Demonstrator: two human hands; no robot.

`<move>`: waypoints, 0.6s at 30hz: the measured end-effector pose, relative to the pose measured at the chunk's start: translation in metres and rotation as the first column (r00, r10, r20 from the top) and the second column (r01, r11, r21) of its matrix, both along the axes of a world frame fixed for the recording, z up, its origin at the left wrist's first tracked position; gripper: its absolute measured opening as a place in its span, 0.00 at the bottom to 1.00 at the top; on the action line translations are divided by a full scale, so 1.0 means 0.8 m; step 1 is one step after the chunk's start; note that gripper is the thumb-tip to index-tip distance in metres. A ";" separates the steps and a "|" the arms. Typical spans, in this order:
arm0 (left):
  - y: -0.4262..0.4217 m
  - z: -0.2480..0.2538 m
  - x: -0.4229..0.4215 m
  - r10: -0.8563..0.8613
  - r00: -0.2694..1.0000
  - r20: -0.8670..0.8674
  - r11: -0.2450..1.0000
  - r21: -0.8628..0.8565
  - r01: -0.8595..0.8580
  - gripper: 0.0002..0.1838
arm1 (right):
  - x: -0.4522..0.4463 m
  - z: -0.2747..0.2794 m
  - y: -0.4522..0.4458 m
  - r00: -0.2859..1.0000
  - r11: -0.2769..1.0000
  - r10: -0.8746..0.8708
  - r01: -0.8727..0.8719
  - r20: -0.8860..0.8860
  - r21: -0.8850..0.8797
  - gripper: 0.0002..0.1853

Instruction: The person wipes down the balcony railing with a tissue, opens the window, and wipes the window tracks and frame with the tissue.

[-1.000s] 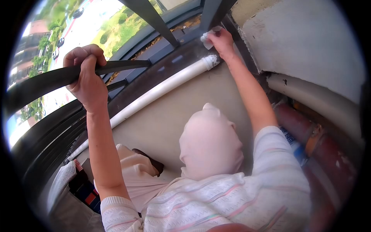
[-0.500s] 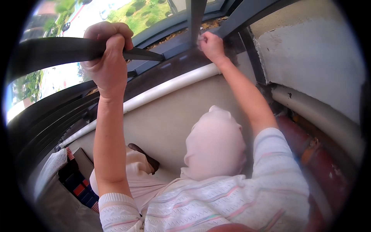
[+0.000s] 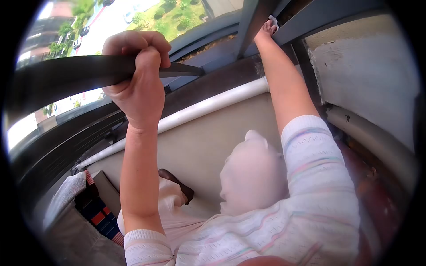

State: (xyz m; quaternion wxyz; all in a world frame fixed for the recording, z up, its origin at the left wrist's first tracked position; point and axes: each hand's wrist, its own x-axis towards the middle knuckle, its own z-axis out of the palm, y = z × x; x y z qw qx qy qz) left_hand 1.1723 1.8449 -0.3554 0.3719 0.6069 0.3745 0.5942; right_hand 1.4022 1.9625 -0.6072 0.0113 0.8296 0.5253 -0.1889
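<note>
My left hand (image 3: pixel 141 73) is wrapped round a dark metal railing bar (image 3: pixel 71 73), knuckles up. On the right, my right arm stretches out past a grey upright post (image 3: pixel 254 29). Beyond that post, my right hand (image 3: pixel 267 31) is low by the frame, partly hidden by it. Its fingers are curled on a whitish crumpled piece, like a wipe or tissue (image 3: pixel 273 19), of which only an edge shows. Brown dirt (image 3: pixel 208 51) lies along the outer ledge beside the frame.
A white pipe (image 3: pixel 213 104) runs along the low wall beneath the railing. A pale wall panel (image 3: pixel 364 66) and a thick pipe (image 3: pixel 359 126) stand at the right. Striped dark fabric (image 3: pixel 98 215) lies at lower left. Cars and greenery are far below outside.
My right hand has moved from the near side of the post to farther out and right, past it. My left hand keeps its hold on the bar; the whole view has shifted slightly.
</note>
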 end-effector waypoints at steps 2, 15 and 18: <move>0.000 0.000 0.001 -0.004 0.999 0.034 1.000 -0.030 0.005 0.09 | -0.003 -0.008 -0.003 0.963 0.986 0.167 -0.165 0.211 -0.027 0.19; -0.001 0.002 0.003 0.013 1.000 0.018 0.999 -0.049 -0.012 0.09 | -0.051 -0.045 0.012 0.720 0.720 0.694 -0.693 -0.004 -0.034 0.13; -0.001 0.003 0.003 -0.003 0.999 0.034 0.999 -0.052 0.005 0.08 | -0.023 -0.056 0.024 0.815 0.819 0.573 -0.573 0.080 -0.035 0.16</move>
